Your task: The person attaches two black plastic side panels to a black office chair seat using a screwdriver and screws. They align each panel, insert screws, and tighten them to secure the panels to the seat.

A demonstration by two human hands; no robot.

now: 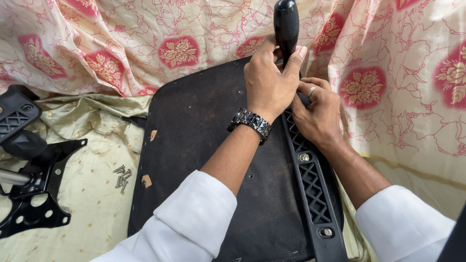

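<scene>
My left hand (267, 82) is wrapped shut around the black tool handle (286, 24), stiff and ribbed for grip, standing upright at the seat base's (204, 160) far edge. My right hand (318, 114) presses curled fingers on the rigid lattice armrest bracket (310, 189), just right of the handle. Loose screws (121, 177) lie left.

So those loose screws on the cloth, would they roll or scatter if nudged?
The screws look small and light, so a nudge would likely scatter them. Their round shanks could roll, though the soft, wrinkled cloth would probably stop them quickly.
</scene>
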